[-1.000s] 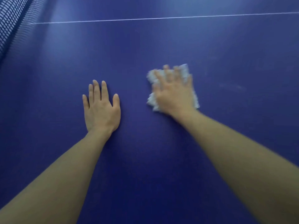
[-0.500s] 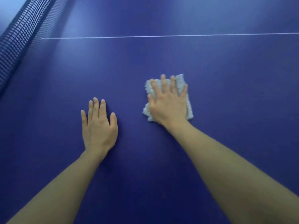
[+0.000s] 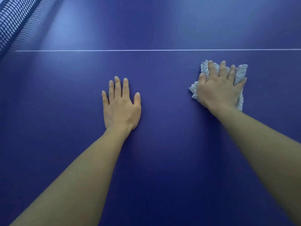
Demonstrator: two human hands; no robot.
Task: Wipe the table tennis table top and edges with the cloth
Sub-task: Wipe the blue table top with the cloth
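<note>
A dark blue table tennis table top (image 3: 162, 160) fills the view. My right hand (image 3: 219, 85) lies flat with spread fingers on a pale, crumpled cloth (image 3: 241, 74) and presses it onto the table, just below the white centre line (image 3: 146, 50). The cloth shows around the fingertips and both sides of the hand; the rest is hidden under the palm. My left hand (image 3: 121, 105) rests palm down on the bare table, fingers straight, well to the left of the cloth.
The black net (image 3: 14, 22) runs along the upper left corner. Beyond the white line the blue surface carries pale light reflections. No table edge is in view.
My right hand has slid the cloth to the right, away from my left hand, which stays planted. The white line sits lower in the view now.
</note>
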